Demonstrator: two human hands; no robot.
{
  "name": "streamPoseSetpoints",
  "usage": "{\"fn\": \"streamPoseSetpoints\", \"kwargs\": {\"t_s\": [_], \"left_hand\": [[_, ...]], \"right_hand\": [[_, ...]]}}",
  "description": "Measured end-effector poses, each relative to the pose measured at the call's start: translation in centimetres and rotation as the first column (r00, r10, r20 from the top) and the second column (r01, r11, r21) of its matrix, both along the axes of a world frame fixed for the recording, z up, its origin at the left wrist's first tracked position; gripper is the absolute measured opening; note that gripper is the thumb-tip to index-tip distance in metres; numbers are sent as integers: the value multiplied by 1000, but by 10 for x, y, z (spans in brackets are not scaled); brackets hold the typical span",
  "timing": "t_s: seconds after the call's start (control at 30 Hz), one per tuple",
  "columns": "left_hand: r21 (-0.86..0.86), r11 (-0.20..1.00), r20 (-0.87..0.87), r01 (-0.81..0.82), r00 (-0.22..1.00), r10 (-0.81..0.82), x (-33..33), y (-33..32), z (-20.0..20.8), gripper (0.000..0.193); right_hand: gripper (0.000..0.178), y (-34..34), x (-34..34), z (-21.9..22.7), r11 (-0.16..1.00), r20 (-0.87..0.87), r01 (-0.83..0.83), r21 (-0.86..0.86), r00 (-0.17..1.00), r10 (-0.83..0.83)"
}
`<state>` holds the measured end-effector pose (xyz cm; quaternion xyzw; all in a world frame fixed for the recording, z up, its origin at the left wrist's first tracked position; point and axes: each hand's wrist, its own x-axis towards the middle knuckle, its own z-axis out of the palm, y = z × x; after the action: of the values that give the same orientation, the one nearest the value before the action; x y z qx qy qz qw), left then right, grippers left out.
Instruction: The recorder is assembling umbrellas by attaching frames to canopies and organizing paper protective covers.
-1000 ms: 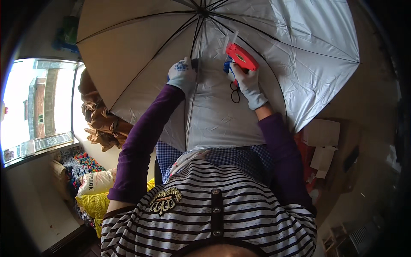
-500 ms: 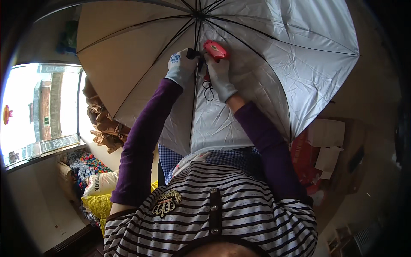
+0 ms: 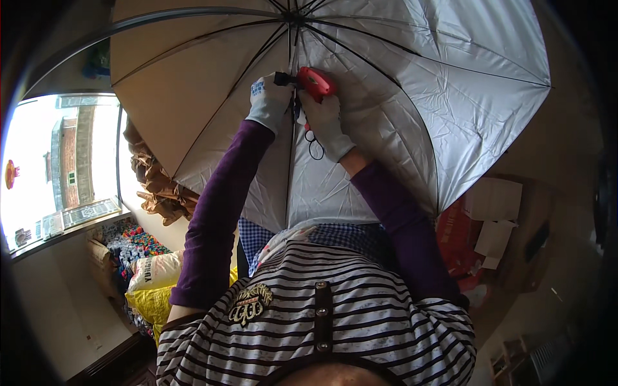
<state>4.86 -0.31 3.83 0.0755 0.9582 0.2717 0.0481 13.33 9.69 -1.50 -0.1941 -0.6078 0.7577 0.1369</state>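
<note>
An opened umbrella (image 3: 360,167) with a silver inner side spreads across my lap, its dark ribs meeting at a black hub (image 3: 295,19). My left hand (image 3: 268,101), in a white glove with blue print, is closed near the middle rib; what its fingers hold is mostly hidden. My right hand (image 3: 326,121), gloved too, grips a red hand tool (image 3: 317,83) with a black front end (image 3: 284,79). That front end reaches across the rib beside my left fingers. Below my right hand hangs a thin dark loop (image 3: 315,150).
Brown crumpled cloth or paper (image 3: 161,193) lies by the window at left. Below it are a white sack (image 3: 154,270), a yellow bag (image 3: 151,303) and a pile of colourful small items (image 3: 135,248). A red bag (image 3: 454,235) and open cardboard box (image 3: 494,199) stand at right.
The red tool has turned and shifted slightly left and down, its black front now across the rib. The umbrella has tilted a little. Both hands stay close together.
</note>
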Motion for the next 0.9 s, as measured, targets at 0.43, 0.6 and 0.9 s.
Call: {"fn": "streamPoseSetpoints", "kwargs": {"t_s": [0.43, 0.6, 0.9], "left_hand": [[-84, 995, -119, 62, 990, -72, 8, -3, -2, 21], [-51, 999, -129, 4, 992, -11, 14, 1, -3, 21], [92, 995, -80, 29, 997, -21, 6, -1, -10, 18]], "right_hand": [[28, -5, 2, -4, 1000, 29, -15, 25, 999, 14], [23, 2, 5, -1, 996, -29, -52, 75, 998, 54], [29, 41, -8, -26, 659, -174, -330, -675, 940, 292]]}}
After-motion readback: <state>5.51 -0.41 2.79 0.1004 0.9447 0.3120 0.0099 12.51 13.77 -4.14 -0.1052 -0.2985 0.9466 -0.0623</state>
